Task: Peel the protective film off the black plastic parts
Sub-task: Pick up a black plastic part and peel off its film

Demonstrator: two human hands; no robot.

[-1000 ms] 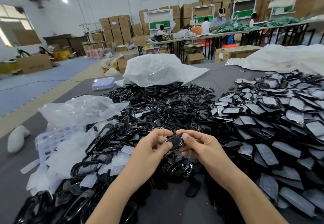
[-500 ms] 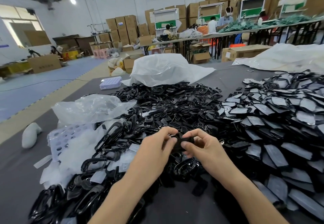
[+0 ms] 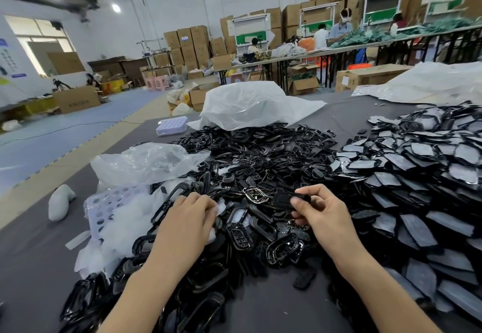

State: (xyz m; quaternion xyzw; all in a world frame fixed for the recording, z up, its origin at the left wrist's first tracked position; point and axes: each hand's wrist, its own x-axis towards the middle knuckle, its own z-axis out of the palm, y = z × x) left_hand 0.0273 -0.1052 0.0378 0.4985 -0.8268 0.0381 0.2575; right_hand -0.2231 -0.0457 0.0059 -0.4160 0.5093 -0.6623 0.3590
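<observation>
Two hands are shown in the head view, and they have been drawn apart: half a second ago both were closed together on one part at the lower centre of the frame. Now the part is pinched by the right hand alone, between thumb and curled fingers, just right of centre above the pile. The left hand has been carried leftward, its fingers curled down at the edge of the white film scraps; whether a film is pinched under them cannot be told. From this separation it is judged that a film has just been pulled off and is being discarded, so this part is probably finished. The part is seen as small, flat and matt black, with no grey film visible on it, unlike the filmed parts heaped at the right.
</observation>
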